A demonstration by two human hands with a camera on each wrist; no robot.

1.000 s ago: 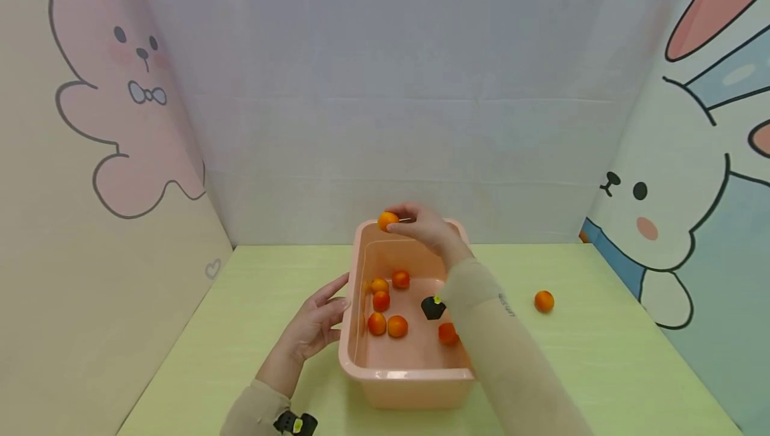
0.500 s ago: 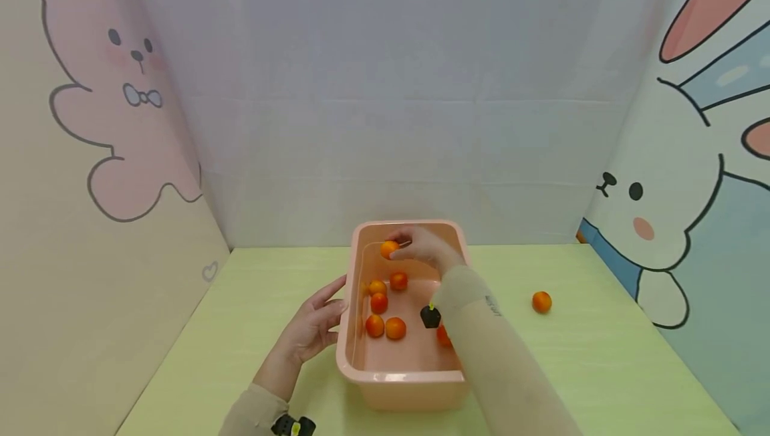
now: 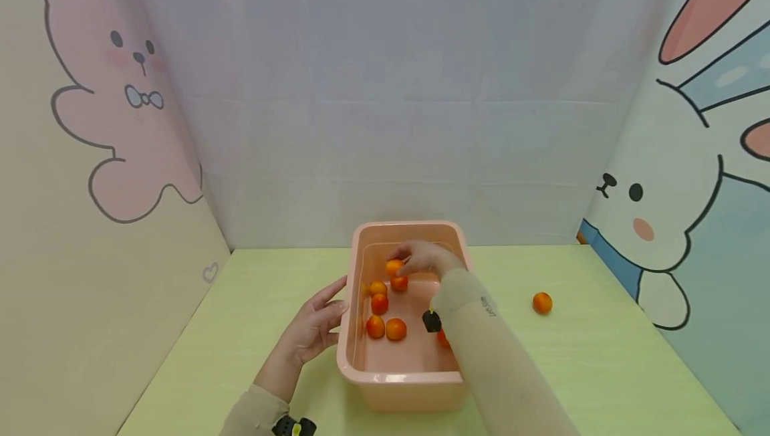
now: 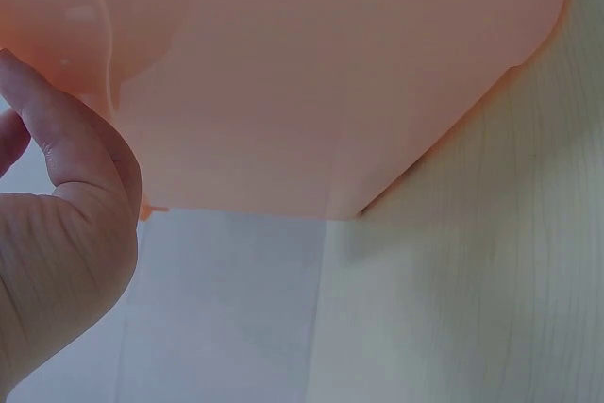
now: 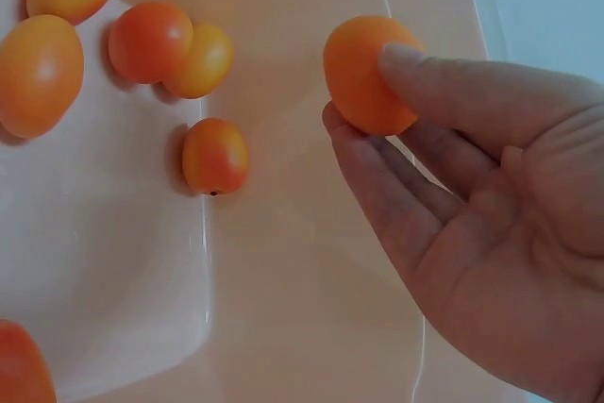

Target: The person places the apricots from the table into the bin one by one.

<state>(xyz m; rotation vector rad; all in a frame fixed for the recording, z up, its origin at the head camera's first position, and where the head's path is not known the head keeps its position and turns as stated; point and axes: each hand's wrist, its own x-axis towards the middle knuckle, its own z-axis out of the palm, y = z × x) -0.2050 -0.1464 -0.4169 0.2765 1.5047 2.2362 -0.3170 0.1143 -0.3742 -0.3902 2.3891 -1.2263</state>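
Note:
My right hand (image 3: 424,259) reaches down inside a pink plastic tub (image 3: 409,378), pinching a small round orange fruit (image 5: 363,73) between thumb and fingertips. In the right wrist view the held fruit is above the tub's floor, near a sloping wall. Several glossy red-orange fruits (image 5: 215,156) lie on that floor, mostly toward the left side in the head view. One red fruit (image 3: 444,337) is partly hidden by the right sleeve. Against the tub's left outer side rests my left hand (image 3: 313,325), fingers extended near the rim.
A single orange fruit (image 3: 542,303) lies on the pale green tabletop (image 3: 577,362) to the right of the tub. A pale cloth wall (image 3: 385,101) stands at the back, with cartoon-printed panels (image 3: 674,222) on both sides.
The right hand has gone from above the tub's far rim down into the tub, carrying the orange fruit. The left hand stays against the tub's side.

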